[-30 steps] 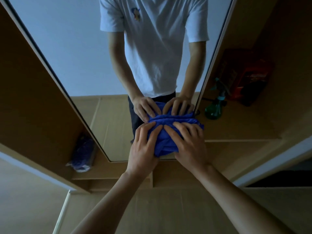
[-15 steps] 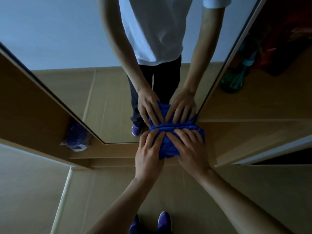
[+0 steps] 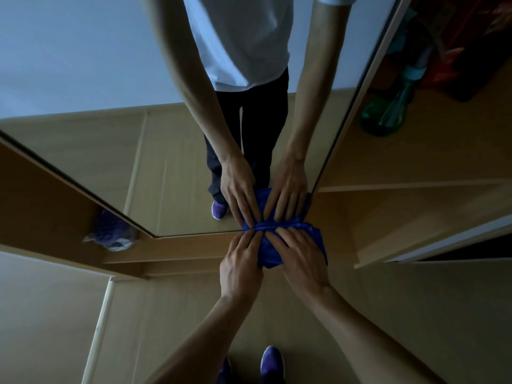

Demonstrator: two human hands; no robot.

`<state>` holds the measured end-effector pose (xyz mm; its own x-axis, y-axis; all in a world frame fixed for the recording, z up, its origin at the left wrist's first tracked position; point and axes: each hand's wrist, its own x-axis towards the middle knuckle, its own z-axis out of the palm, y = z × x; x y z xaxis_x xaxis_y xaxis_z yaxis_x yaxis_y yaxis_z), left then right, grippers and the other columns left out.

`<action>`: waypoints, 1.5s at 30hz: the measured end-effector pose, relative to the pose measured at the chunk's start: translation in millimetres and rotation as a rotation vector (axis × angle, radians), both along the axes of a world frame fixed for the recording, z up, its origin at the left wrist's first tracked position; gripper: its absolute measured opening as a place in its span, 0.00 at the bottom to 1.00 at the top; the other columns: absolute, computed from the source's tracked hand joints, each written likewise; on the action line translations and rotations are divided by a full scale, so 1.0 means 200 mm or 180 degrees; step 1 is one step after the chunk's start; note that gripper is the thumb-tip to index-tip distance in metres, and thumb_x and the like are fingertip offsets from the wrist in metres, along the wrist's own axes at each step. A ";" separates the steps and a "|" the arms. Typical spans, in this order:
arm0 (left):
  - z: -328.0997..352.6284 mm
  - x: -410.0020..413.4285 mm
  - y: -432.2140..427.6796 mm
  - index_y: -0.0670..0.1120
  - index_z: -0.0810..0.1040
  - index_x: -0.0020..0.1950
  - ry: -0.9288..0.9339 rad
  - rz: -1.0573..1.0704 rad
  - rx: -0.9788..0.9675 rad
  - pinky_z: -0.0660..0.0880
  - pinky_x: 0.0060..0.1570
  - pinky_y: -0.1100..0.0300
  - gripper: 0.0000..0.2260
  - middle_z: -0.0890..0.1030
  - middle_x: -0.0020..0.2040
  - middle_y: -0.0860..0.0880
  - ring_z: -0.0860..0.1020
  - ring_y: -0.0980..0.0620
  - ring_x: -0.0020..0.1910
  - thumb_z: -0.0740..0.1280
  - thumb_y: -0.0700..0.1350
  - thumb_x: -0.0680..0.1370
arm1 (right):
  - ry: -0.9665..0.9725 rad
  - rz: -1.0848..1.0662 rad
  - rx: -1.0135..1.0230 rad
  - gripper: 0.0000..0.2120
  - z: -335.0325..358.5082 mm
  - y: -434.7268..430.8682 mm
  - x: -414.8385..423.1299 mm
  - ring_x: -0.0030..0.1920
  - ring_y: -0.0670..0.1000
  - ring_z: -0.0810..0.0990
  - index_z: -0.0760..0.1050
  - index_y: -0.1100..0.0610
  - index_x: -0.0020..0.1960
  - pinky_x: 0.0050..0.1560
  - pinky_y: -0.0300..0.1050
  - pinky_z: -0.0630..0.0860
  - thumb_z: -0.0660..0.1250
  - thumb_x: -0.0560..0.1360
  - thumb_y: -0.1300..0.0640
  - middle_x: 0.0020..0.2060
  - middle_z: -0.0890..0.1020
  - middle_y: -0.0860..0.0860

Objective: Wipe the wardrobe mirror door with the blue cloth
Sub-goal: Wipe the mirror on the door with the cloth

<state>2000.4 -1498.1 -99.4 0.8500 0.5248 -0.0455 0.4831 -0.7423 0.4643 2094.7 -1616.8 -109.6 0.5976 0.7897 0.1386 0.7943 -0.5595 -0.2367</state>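
You have both hands on the blue cloth point(image 3: 293, 246), which is bunched up and pressed against the lower right corner of the mirror door point(image 3: 83, 65). The top of the cloth lies on the glass. The rest of it hangs over the door's bottom edge onto the wooden strip just beneath.

Your left hand point(image 3: 240, 266) rests on the side of the cloth farther from the door's right edge, with its fingers straight and close together and their tips at the door's bottom edge. Your right hand point(image 3: 300, 260) lies spread flat on the cloth nearest that right edge, palm down and fingers extended. Neither hand curls round the fabric; both simply press it to the door.

In the glass, the reflected hands meet yours fingertip to fingertip across the cloth. Above them the reflection shows a white T-shirt point(image 3: 243, 37) and dark trousers point(image 3: 249, 128).

Just past the mirror door's right edge, a green spray bottle point(image 3: 386, 117) stands on a wooden shelf point(image 3: 443, 151). Beside the door's lower left corner sits a purple bundle point(image 3: 112, 231), too blurred to make out. Below the door, your purple shoes point(image 3: 273, 361) stand on the pale wooden floor point(image 3: 166, 328).
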 end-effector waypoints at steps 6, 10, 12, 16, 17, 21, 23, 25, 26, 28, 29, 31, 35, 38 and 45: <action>0.09 -0.01 0.00 0.53 0.69 0.77 0.0073 -0.0096 -0.0161 0.77 0.59 0.56 0.28 0.73 0.72 0.55 0.72 0.51 0.69 0.68 0.40 0.77 | 0.0547 0.0031 -0.0234 0.25 0.14 0.00 0.00 0.63 0.53 0.77 0.74 0.51 0.69 0.66 0.49 0.72 0.71 0.73 0.59 0.62 0.79 0.49; 0.22 -0.08 -0.01 0.52 0.75 0.72 -0.0329 -0.0188 -0.0195 0.79 0.54 0.54 0.26 0.78 0.67 0.54 0.77 0.50 0.63 0.73 0.42 0.74 | 0.0583 0.0065 -0.0271 0.30 0.27 -0.06 0.01 0.62 0.53 0.77 0.72 0.49 0.70 0.63 0.49 0.73 0.71 0.69 0.56 0.62 0.78 0.47; 0.29 -0.11 -0.01 0.51 0.77 0.70 -0.0580 -0.0243 -0.0161 0.80 0.52 0.55 0.25 0.80 0.64 0.53 0.79 0.50 0.60 0.76 0.42 0.73 | 0.0603 0.0127 -0.0201 0.31 0.35 -0.08 0.00 0.61 0.52 0.77 0.71 0.49 0.70 0.60 0.50 0.74 0.71 0.68 0.51 0.61 0.78 0.47; 0.46 -0.15 -0.01 0.49 0.78 0.68 -0.0902 -0.0336 -0.0058 0.79 0.51 0.57 0.25 0.80 0.62 0.52 0.80 0.50 0.57 0.77 0.41 0.71 | 0.0317 0.0139 -0.0111 0.30 0.52 -0.09 -0.02 0.57 0.51 0.78 0.70 0.48 0.69 0.55 0.47 0.76 0.72 0.67 0.52 0.58 0.78 0.46; 0.51 -0.15 0.00 0.48 0.79 0.68 -0.0974 -0.0349 -0.0025 0.80 0.51 0.57 0.25 0.81 0.62 0.52 0.80 0.50 0.57 0.77 0.41 0.71 | 0.0257 0.0126 -0.0075 0.30 0.57 -0.09 -0.03 0.57 0.51 0.78 0.70 0.47 0.69 0.55 0.46 0.76 0.72 0.68 0.51 0.58 0.78 0.46; 0.72 -0.17 0.03 0.48 0.80 0.67 -0.1245 -0.0409 0.0054 0.80 0.52 0.51 0.24 0.80 0.62 0.51 0.79 0.48 0.57 0.78 0.42 0.71 | 0.0187 0.0157 0.0162 0.29 0.80 -0.07 -0.06 0.57 0.52 0.77 0.66 0.48 0.72 0.54 0.48 0.77 0.68 0.73 0.47 0.59 0.78 0.48; 0.83 -0.19 0.05 0.49 0.79 0.68 -0.1378 -0.0509 0.0115 0.79 0.53 0.51 0.25 0.80 0.63 0.51 0.78 0.48 0.58 0.78 0.43 0.71 | 0.0079 0.0208 0.0249 0.27 0.93 -0.07 -0.07 0.56 0.52 0.77 0.68 0.49 0.71 0.53 0.48 0.77 0.69 0.73 0.47 0.58 0.78 0.48; 0.94 -0.22 0.08 0.49 0.78 0.69 -0.1547 -0.0610 0.0228 0.79 0.54 0.52 0.26 0.79 0.63 0.51 0.78 0.49 0.59 0.78 0.44 0.71 | -0.0065 0.0257 0.0335 0.24 1.06 -0.06 -0.09 0.54 0.51 0.78 0.70 0.49 0.66 0.52 0.46 0.77 0.72 0.72 0.49 0.55 0.79 0.48; 1.00 -0.22 0.09 0.50 0.77 0.69 -0.1632 -0.0658 0.0268 0.79 0.55 0.53 0.27 0.78 0.64 0.52 0.77 0.50 0.59 0.78 0.44 0.71 | -0.0136 0.0276 0.0377 0.23 1.12 -0.05 -0.09 0.54 0.51 0.79 0.71 0.50 0.64 0.52 0.45 0.77 0.73 0.71 0.50 0.54 0.79 0.48; 1.13 -0.24 0.12 0.50 0.77 0.70 -0.1815 -0.0735 0.0370 0.78 0.56 0.54 0.25 0.78 0.65 0.53 0.77 0.51 0.61 0.74 0.47 0.72 | -0.0300 0.0308 0.0447 0.24 1.26 -0.04 -0.11 0.54 0.51 0.79 0.71 0.52 0.63 0.54 0.46 0.78 0.75 0.70 0.53 0.54 0.79 0.49; 1.19 -0.24 0.13 0.50 0.77 0.70 -0.1901 -0.0771 0.0440 0.77 0.57 0.55 0.24 0.78 0.65 0.53 0.76 0.52 0.61 0.72 0.49 0.73 | -0.0356 0.0337 0.0456 0.24 1.32 -0.03 -0.11 0.56 0.51 0.78 0.71 0.52 0.64 0.56 0.47 0.77 0.75 0.70 0.54 0.55 0.79 0.49; 1.32 -0.23 0.15 0.50 0.77 0.70 -0.2096 -0.0829 0.0591 0.77 0.58 0.55 0.23 0.78 0.65 0.53 0.76 0.52 0.61 0.69 0.51 0.75 | -0.0455 0.0403 0.0514 0.26 1.47 -0.01 -0.11 0.57 0.51 0.78 0.70 0.52 0.66 0.58 0.48 0.76 0.74 0.70 0.55 0.57 0.78 0.49; 1.61 -0.24 0.20 0.50 0.76 0.70 -0.2502 -0.0896 0.0808 0.75 0.59 0.58 0.23 0.78 0.65 0.54 0.76 0.52 0.62 0.72 0.49 0.75 | -0.0848 0.0396 0.0791 0.28 1.77 0.03 -0.13 0.50 0.52 0.80 0.69 0.52 0.67 0.50 0.47 0.78 0.74 0.70 0.54 0.53 0.80 0.50; 1.82 -0.26 0.24 0.50 0.76 0.70 -0.2750 -0.0893 0.0889 0.72 0.62 0.62 0.24 0.77 0.66 0.53 0.75 0.51 0.62 0.71 0.50 0.74 | -0.1081 0.0434 0.0956 0.29 1.99 0.06 -0.16 0.50 0.52 0.80 0.68 0.51 0.69 0.47 0.46 0.78 0.74 0.72 0.52 0.54 0.80 0.49; 2.22 -0.30 0.33 0.48 0.73 0.74 -0.3219 -0.0952 0.1065 0.70 0.61 0.70 0.30 0.78 0.65 0.52 0.75 0.52 0.65 0.77 0.45 0.72 | -0.1466 0.0470 0.1334 0.28 2.40 0.12 -0.24 0.52 0.54 0.80 0.71 0.53 0.68 0.47 0.46 0.76 0.70 0.70 0.50 0.55 0.80 0.50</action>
<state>1940.1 -1431.5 345.0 0.5096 0.1481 0.8476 -0.2258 -0.9275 0.2978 2047.1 -1592.7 370.0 0.2920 0.6823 0.6702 0.9285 -0.3704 -0.0275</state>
